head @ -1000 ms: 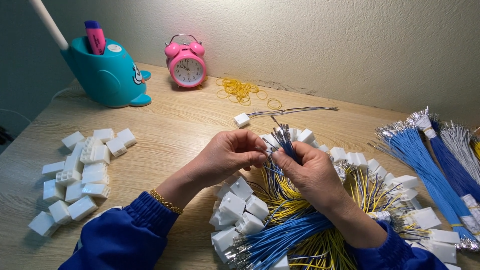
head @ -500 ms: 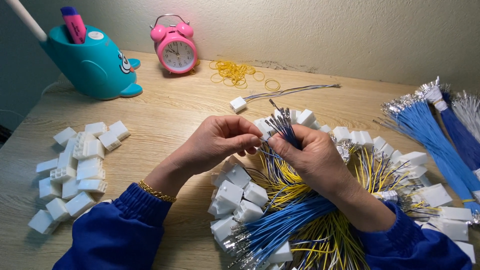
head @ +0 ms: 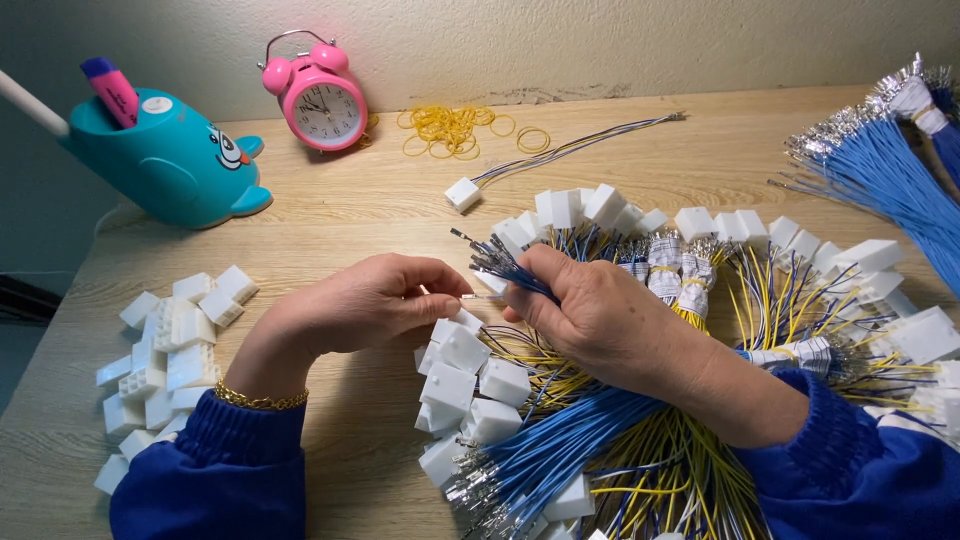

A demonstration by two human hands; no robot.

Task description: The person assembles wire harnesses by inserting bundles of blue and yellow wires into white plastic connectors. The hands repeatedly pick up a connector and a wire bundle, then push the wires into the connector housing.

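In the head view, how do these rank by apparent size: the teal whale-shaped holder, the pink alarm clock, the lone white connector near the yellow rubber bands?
1. Teal whale-shaped holder, largest.
2. Pink alarm clock.
3. Lone white connector, clearly smallest.
All sit similarly far away, so nearness hardly affects this.

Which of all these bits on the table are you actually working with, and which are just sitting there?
In use:
left hand
right hand
blue wires pinched in right hand
white connector blocks
wire bundles

Lying about:
pink alarm clock
teal pen holder
yellow rubber bands

Pale plaster wall [head: 600, 40] behind wooden table [head: 330, 230].
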